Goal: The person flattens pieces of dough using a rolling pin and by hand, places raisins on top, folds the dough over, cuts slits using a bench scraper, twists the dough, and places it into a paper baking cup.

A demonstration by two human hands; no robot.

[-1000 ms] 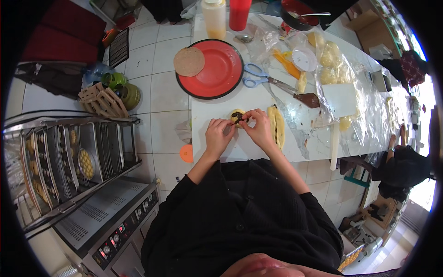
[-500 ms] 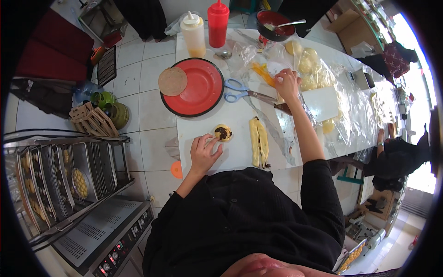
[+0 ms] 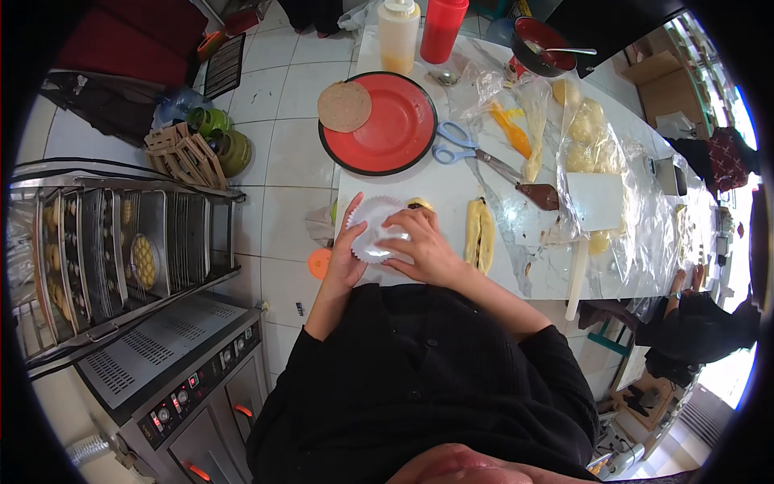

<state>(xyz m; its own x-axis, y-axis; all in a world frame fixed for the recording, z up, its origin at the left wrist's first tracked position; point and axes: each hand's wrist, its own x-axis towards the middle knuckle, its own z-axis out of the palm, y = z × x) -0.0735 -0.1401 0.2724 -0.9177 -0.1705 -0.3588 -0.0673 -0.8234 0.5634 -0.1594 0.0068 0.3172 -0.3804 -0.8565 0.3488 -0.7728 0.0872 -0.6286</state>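
A white fluted paper baking cup (image 3: 367,227) is between my two hands, above the front left part of the table. My left hand (image 3: 345,256) grips its left side, thumb and fingers around the rim. My right hand (image 3: 427,252) has its bent fingers in and over the cup, pinching at its right side; whether there is more than one cup I cannot tell. Just behind the right hand, a small round dough piece with dark filling (image 3: 418,202) is mostly hidden. To the right lies a long dough strip (image 3: 480,235) with a dark filled slit.
Behind the hands are a red plate (image 3: 395,121) with a thin brown disc, blue-handled scissors (image 3: 458,143) and a chocolate piping bag (image 3: 538,195). Two squeeze bottles (image 3: 398,36) stand farther back. Plastic-covered dough balls (image 3: 587,125) lie right, an oven (image 3: 173,363) stands left.
My right hand has come back from the far right of the table, and the paper cup is now between both hands. My left hand has left the round dough. The view has shifted.
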